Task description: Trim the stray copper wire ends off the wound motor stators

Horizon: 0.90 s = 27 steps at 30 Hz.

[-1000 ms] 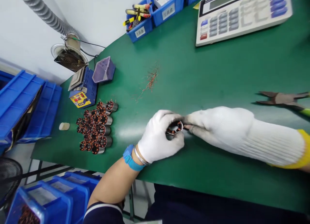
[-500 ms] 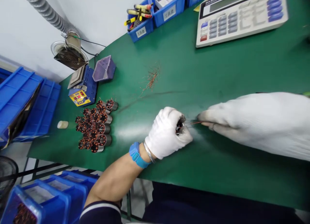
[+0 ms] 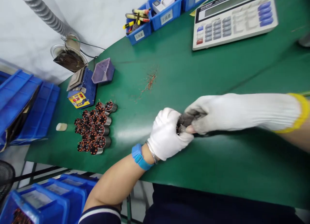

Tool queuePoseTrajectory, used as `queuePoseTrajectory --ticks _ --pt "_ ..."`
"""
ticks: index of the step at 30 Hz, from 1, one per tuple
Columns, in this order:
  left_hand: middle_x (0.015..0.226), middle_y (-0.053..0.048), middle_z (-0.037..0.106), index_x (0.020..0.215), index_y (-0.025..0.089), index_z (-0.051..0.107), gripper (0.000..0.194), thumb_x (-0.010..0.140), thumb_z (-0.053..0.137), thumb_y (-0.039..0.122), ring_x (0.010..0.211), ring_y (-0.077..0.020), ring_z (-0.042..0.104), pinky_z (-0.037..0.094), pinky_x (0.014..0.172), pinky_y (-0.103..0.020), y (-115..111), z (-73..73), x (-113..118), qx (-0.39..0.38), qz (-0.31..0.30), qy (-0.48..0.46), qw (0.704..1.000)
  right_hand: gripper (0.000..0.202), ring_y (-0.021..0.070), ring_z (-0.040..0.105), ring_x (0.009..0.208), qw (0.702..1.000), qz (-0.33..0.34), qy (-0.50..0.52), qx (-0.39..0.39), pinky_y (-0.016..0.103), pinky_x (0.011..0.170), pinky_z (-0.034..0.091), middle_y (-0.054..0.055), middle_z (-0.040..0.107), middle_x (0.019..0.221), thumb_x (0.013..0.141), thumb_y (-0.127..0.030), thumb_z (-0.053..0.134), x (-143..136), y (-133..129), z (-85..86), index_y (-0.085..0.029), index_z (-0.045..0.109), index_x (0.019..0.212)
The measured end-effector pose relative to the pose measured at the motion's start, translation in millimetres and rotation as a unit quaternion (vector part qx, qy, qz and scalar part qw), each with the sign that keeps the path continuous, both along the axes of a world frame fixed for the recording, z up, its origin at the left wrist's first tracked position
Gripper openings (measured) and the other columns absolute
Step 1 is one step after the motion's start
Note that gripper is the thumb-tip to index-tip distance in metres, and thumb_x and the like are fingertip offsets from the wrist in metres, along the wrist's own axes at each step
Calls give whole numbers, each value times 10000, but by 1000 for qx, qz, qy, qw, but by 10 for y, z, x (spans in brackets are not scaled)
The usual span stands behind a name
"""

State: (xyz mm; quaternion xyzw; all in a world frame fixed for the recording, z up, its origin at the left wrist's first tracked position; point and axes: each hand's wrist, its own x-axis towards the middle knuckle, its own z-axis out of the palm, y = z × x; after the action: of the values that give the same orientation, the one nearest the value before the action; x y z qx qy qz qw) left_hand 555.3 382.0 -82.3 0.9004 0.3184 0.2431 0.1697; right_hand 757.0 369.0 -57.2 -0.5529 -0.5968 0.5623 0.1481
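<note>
My left hand (image 3: 167, 133), in a white glove, is wrapped round a motor stator (image 3: 179, 124). Only the stator's dark end with a little copper winding shows past the fingers. My right hand (image 3: 202, 116), in a white glove with grey-soiled fingers and one bare fingertip, is pinched closed against that end. What sits between its fingers is hidden. Left of both hands, several stators (image 3: 93, 127) with copper windings stand in a close group on the green table (image 3: 135, 133).
Loose copper wire clippings (image 3: 150, 82) lie beyond my hands. A large calculator (image 3: 232, 22) is at the back right. Blue tool bins (image 3: 139, 35), a purple tray (image 3: 103, 70), a blue control box (image 3: 83, 91) and a white block (image 3: 61, 127) stand toward the back and left.
My right hand has moved left, from the stretched wire ends to the stator's end, and now touches it. My left hand keeps its hold on the stator. The camera view has shifted slightly.
</note>
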Motion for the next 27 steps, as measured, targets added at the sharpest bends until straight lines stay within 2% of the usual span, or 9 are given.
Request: queuePoseTrajectory --ticks 2,5,10,15,20,22,24,27 --pt "798 -18 466 801 254 332 191 783 519 283 708 -189 456 415 659 -343 4 5 3 -2 -6 -13 1000 390 139 553 556 995 52 34 -75 256 515 408 57 657 666 763 -577 685 -87 -14 -26 -188 685 726" --pt "793 -16 459 805 255 320 170 778 486 234 696 -188 444 403 648 -344 6 2 10 6 -1 -26 1000 401 145 553 545 992 18 56 -112 260 515 433 65 637 629 708 -586 688 -151 -29 -33 -188 642 679" --pt "788 -18 456 818 254 317 200 749 498 201 698 -191 459 420 641 -346 -10 -1 13 3 7 -23 1000 307 141 556 518 995 22 27 -89 255 501 430 59 642 629 768 -491 609 -165 -41 -7 -196 632 688" --pt "878 -47 539 947 229 405 247 741 530 177 807 -211 565 513 749 -375 -49 -23 -8 -27 21 -59 998 256 124 547 507 997 15 -32 -71 249 517 419 34 648 634 847 -372 505 -181 -65 40 -198 626 703" --pt "969 -78 600 1060 203 454 339 739 561 190 920 -246 632 553 857 -423 -70 -28 -18 -63 23 -74 995 286 118 514 510 997 -1 -68 -29 250 502 368 15 630 614 822 -437 526 -204 -97 -1 -201 611 684" --pt "1009 -90 617 1089 198 464 377 729 576 196 971 -261 642 548 916 -457 -59 -12 -33 -108 27 -72 991 315 118 508 517 998 -5 -65 -15 249 503 368 8 623 611 797 -486 530 -213 -117 -26 -202 594 676" --pt "1084 -110 628 1150 190 462 470 708 618 214 1028 -276 646 533 972 -492 -27 8 -64 -189 22 -82 978 341 113 486 504 998 -10 -63 -5 249 493 357 6 612 599 768 -519 530 -217 -134 -41 -200 562 652" --pt "1257 -144 603 1272 193 422 669 682 725 278 1123 -281 642 526 1016 -490 55 47 -141 -363 -3 -149 920 392 105 438 477 998 -22 -51 21 252 472 319 5 580 565 754 -567 506 -202 -151 -37 -199 516 621"
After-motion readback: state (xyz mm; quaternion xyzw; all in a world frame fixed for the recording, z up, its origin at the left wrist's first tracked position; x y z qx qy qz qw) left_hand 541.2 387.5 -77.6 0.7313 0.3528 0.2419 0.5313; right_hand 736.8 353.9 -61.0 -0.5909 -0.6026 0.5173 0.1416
